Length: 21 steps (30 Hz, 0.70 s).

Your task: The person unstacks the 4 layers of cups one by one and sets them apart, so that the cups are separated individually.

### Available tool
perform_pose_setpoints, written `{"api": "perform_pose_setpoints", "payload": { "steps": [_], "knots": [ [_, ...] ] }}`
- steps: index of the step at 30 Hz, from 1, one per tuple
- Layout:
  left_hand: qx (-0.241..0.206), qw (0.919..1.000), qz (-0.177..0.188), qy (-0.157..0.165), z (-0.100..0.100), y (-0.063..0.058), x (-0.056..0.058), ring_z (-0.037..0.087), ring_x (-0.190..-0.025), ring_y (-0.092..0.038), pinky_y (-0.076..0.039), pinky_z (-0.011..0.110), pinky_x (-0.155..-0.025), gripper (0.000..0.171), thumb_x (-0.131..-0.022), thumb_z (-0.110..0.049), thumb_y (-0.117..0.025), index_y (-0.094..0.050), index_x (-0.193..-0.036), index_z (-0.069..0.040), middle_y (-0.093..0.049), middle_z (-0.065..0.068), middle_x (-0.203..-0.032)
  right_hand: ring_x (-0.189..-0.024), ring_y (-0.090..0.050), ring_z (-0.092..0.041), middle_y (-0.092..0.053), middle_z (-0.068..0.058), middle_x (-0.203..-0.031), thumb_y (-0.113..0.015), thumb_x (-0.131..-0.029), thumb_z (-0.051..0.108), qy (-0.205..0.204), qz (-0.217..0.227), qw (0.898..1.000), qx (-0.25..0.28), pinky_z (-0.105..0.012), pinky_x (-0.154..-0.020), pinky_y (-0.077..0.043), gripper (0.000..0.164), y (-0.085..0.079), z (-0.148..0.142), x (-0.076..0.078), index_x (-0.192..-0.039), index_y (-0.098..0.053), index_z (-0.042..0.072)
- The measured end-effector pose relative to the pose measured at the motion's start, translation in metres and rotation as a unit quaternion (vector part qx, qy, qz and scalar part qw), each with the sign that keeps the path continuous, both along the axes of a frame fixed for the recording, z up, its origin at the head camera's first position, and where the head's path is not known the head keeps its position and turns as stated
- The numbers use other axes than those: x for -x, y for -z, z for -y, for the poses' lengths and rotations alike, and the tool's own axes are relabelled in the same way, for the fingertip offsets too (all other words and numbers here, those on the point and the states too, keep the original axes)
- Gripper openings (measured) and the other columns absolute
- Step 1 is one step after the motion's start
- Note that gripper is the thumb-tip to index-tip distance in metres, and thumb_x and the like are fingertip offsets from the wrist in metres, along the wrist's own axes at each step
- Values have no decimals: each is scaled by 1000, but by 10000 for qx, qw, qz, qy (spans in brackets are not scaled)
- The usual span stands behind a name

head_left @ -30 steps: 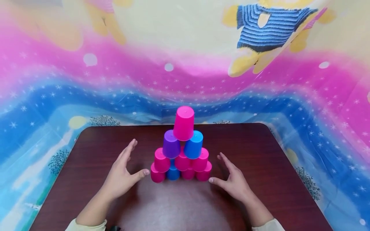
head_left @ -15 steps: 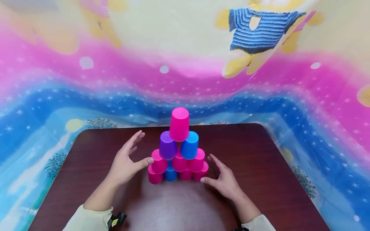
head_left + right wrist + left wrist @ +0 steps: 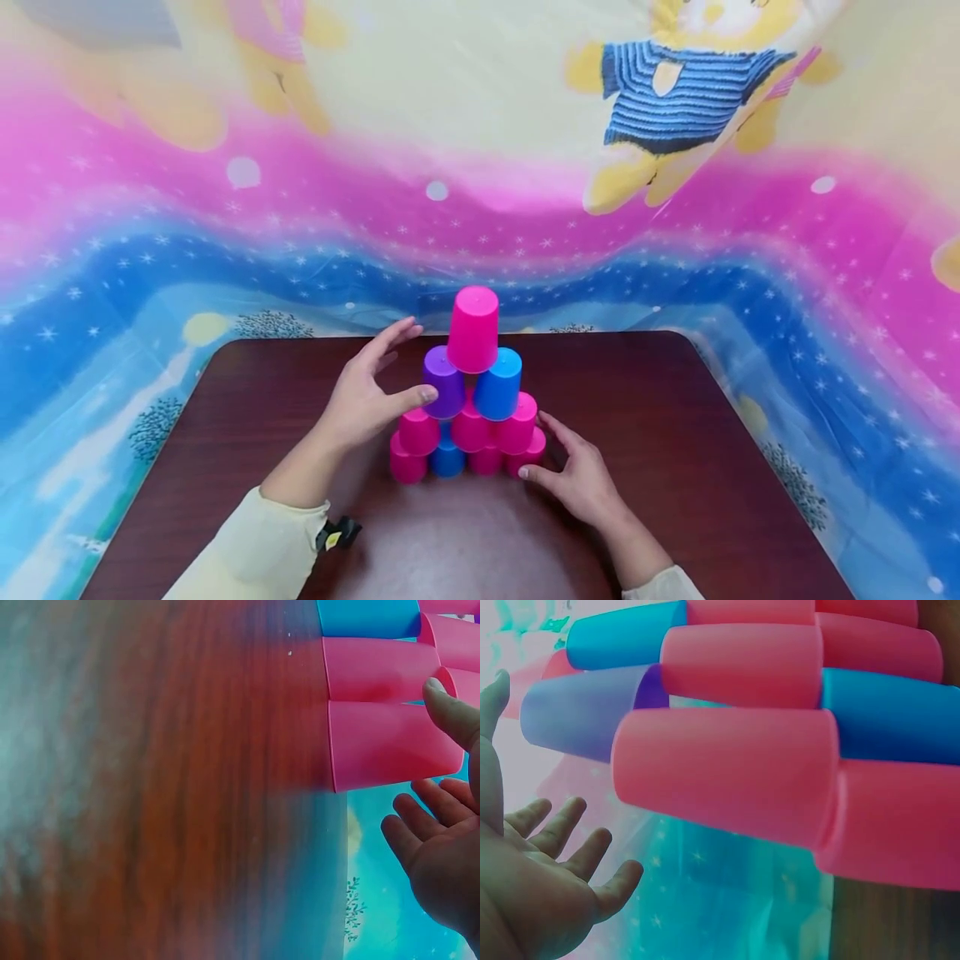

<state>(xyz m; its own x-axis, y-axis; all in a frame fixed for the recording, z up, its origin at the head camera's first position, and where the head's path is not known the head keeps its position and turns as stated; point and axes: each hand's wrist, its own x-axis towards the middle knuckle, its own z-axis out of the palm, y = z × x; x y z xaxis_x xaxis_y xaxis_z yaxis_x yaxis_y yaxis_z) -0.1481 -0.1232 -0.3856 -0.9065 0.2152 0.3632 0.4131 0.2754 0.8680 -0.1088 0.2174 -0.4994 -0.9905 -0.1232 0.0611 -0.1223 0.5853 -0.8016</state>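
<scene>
A pyramid of upside-down cups stands mid-table in the head view. A pink cup (image 3: 475,329) tops it, above a purple cup (image 3: 447,385) and a blue cup (image 3: 498,387). Three pink cups form the row below; pink cups and another blue cup (image 3: 447,460) make the base. My left hand (image 3: 363,400) is at the pyramid's left, fingers spread, thumb tip overlapping the purple cup; in the left wrist view its fingers (image 3: 581,855) hold nothing. Beside the bottom right pink cup (image 3: 382,746) is my right hand (image 3: 585,483), thumb and fingers apart around that corner.
The dark wood table (image 3: 262,400) has rounded far corners. Behind it and along its sides hangs a printed cloth (image 3: 337,192) in pink, blue and cream with cartoon bears. A black strap (image 3: 337,535) with a yellow mark sits at my left cuff.
My left hand has moved right and up, from beside the lower cups to the purple cup's level. My right hand has come in closer to the bottom right cup. The pyramid keeps its shape.
</scene>
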Motion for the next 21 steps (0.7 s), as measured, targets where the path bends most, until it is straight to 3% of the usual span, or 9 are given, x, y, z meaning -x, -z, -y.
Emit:
{"api": "perform_pose_setpoints", "payload": {
  "steps": [12,21],
  "knots": [
    [419,9988,257,-23,-23,-29,4,22,-140,-46,-46,60,-107,86,-79,-44,-89,-46,-154,-38,-55,-12,-147,-136,-56,-32,-61,-3,-146,-93,-78,32,90,-8,9997,-221,-53,-109,-48,86,2,3,1,-152,-53,19],
    [668,9973,296,-98,-34,-45,6,20,-136,-48,-51,58,-101,83,-78,-51,-88,-51,-151,-37,-56,-11,-145,-130,-61,-28,-66,0,-138,-93,-79,29,105,-126,9996,-232,-51,-108,-49,75,2,3,1,-146,-60,19]
  ]
}}
